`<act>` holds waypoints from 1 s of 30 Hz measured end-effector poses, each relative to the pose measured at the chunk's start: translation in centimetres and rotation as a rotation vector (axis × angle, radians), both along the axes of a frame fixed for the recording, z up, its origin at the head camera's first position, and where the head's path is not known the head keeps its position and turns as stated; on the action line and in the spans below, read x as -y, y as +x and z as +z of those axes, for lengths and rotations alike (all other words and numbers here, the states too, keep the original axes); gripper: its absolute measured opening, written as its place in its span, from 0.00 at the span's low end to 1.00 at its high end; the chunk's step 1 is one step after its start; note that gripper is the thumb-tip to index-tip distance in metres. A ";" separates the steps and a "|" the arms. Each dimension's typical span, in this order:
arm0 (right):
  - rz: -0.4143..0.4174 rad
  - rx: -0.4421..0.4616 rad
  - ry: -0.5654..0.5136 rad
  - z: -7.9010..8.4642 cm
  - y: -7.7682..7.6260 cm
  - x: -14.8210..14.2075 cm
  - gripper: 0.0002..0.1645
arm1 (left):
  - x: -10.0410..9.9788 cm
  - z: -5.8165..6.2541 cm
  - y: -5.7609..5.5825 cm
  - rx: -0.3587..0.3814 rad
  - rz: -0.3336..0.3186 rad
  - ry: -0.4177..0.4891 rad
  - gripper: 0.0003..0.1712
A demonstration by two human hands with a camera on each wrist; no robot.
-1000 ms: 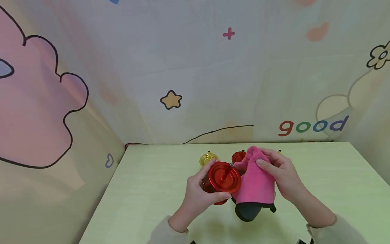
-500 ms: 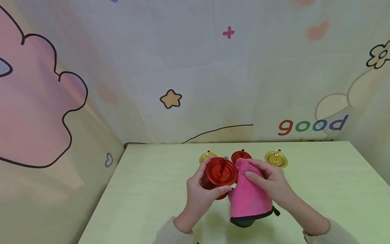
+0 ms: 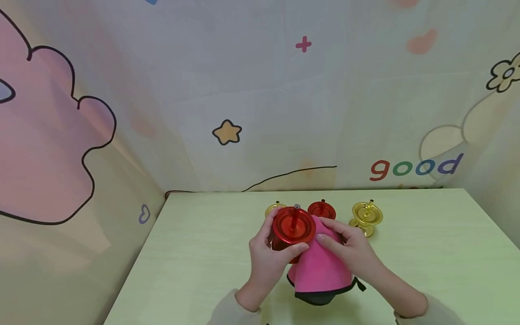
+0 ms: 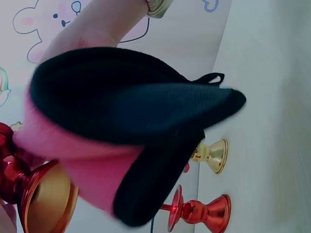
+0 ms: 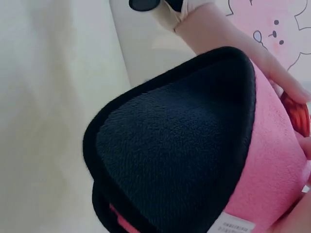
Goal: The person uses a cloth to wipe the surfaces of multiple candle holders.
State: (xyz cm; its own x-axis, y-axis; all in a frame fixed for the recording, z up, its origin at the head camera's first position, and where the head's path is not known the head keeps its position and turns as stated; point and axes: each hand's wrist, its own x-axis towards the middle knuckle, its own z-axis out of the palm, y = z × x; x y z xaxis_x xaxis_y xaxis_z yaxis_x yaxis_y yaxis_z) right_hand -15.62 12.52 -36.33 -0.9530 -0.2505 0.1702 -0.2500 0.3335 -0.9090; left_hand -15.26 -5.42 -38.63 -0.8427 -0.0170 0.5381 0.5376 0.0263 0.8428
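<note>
My left hand [image 3: 266, 255] grips a shiny red candle holder [image 3: 294, 228], its dished top with a central spike tilted toward me. In the left wrist view, the flared foot of that candle holder [image 4: 51, 199] shows a gold-toned underside. Beside it, my right hand [image 3: 355, 248] pinches a pink cloth [image 3: 322, 271] by its gathered upper part, against the candle holder's right side. Below the fingers the cloth hangs spread, with a black edge, a small loop and a dark lining [image 5: 165, 145]. The cloth covers part of the candle holder's stem.
At the table's back stand a gold candle holder [image 3: 271, 209] on the left, partly behind my left fingers, a red candle holder [image 3: 327, 211] in the middle and another gold candle holder [image 3: 363, 220] on the right. Behind the table [image 3: 195, 253] hangs a printed cloth backdrop [image 3: 268, 104].
My right hand and the cloth have moved left and somewhat down along the held candle holder, uncovering the gold one at back right. The red candle holder has shifted slightly up and left.
</note>
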 end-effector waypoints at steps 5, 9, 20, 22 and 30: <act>0.032 -0.074 0.007 -0.6 0.3 1.1 0.25 | -0.1 0.0 -0.1 -0.045 0.003 0.038 0.41; 0.124 -0.159 0.029 -1.3 0.6 1.5 0.28 | 0.0 -0.3 -0.1 -0.028 0.027 0.072 0.38; 0.023 -0.176 -0.206 -1.6 1.0 1.8 0.29 | 0.5 0.1 0.0 0.004 -0.007 0.058 0.41; 0.038 -0.181 -0.201 -1.5 0.8 1.5 0.29 | 0.9 0.5 -0.2 0.006 -0.061 0.003 0.41; 0.143 -0.297 -0.065 -0.6 0.3 0.0 0.31 | 3.0 2.0 -0.9 0.137 -0.471 -0.184 0.47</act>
